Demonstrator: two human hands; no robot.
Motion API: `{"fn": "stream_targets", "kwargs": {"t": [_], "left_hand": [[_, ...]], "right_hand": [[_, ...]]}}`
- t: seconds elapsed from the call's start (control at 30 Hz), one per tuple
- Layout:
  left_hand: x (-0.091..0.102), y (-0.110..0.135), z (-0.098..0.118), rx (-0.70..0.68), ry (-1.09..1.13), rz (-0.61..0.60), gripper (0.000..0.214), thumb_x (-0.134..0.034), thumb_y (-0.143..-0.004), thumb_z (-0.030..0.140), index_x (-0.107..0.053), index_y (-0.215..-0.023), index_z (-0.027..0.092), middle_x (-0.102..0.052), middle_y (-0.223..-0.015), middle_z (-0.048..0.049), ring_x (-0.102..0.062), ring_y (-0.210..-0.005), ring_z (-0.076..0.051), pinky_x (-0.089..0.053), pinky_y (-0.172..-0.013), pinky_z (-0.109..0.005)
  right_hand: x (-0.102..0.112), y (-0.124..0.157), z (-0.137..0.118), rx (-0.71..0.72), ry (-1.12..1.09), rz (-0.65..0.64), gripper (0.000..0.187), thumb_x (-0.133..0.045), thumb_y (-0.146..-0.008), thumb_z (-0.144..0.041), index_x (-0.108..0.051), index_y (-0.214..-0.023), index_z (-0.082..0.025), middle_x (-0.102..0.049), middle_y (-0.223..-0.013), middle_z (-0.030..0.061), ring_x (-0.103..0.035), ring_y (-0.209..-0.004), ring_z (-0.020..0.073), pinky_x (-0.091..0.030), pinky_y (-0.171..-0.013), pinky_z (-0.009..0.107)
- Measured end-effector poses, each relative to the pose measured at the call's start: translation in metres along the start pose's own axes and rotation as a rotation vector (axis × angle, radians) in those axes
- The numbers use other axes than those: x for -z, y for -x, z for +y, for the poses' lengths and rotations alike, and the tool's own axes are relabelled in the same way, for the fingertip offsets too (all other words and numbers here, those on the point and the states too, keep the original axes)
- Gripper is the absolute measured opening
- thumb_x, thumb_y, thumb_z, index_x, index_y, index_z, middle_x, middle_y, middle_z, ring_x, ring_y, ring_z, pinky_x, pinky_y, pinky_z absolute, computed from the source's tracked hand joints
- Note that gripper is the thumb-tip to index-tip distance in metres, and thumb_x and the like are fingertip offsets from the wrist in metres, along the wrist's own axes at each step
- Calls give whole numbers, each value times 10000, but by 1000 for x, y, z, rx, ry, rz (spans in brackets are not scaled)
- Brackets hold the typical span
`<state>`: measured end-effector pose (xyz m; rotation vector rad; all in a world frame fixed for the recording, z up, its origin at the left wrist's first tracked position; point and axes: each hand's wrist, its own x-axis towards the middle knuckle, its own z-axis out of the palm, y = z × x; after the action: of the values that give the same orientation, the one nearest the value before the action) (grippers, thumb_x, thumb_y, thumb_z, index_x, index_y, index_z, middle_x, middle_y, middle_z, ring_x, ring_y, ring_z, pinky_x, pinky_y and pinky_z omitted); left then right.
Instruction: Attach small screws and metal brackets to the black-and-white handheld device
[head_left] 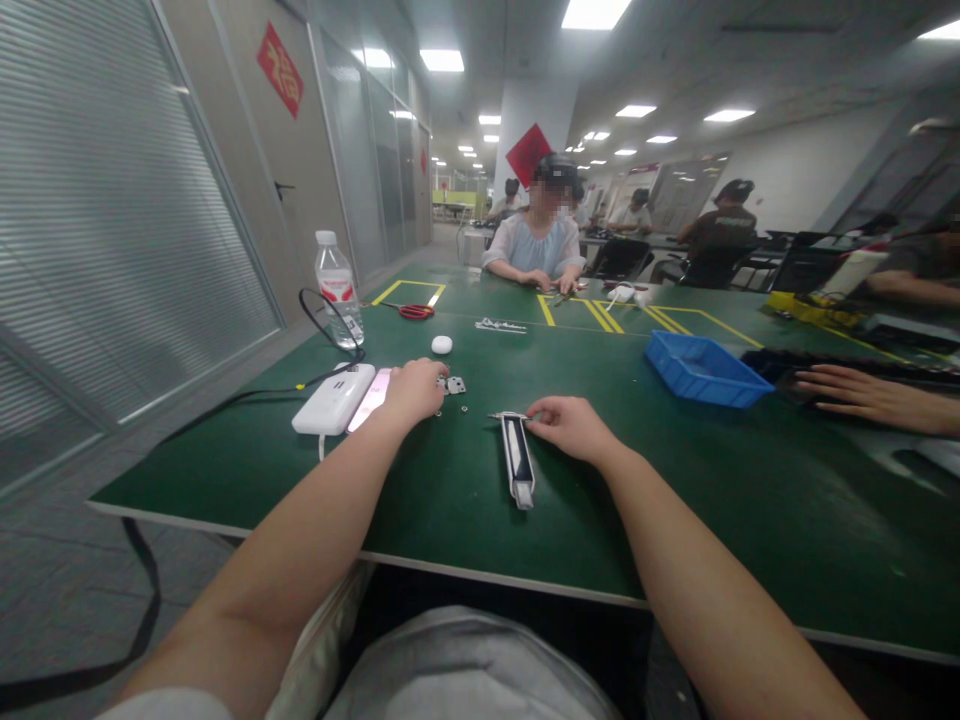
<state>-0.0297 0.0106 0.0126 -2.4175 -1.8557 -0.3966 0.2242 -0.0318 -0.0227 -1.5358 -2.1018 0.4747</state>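
Observation:
My left hand [416,392] rests on the table with its fingers curled, beside small metal parts [455,385]; what lies under its fingertips is hidden. A lit phone [369,402] lies partly beneath that hand's wrist side. My right hand [570,425] pinches the right end of a thin metal rod [495,415], which crosses the top of a long white-framed device [517,455] with a dark middle. This device lies flat, its narrow end towards me. A tiny ring-shaped part [464,408] sits between my hands.
Left of the phone are a white power bank [334,400] and a water bottle [341,295]. Farther back lie a white earbud case [442,345], red-handled scissors [416,311] and a metal strip [501,326]. A blue bin [705,370] stands right, near another person's hand [862,395]. Someone sits opposite.

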Motion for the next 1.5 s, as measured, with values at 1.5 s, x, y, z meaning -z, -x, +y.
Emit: {"fn": "stream_targets", "kwargs": {"t": [1.5], "left_hand": [[-29, -7, -5, -93, 25, 42, 268, -512, -819, 237, -586, -1076, 237, -628, -1063, -82, -567, -1015, -268, -403, -845, -395]], "right_hand": [[2, 2, -7, -24, -6, -15, 210, -577, -755, -317, -691, -875, -188, -615, -628, -12, -520, -557, 102, -385, -553, 223]]}}
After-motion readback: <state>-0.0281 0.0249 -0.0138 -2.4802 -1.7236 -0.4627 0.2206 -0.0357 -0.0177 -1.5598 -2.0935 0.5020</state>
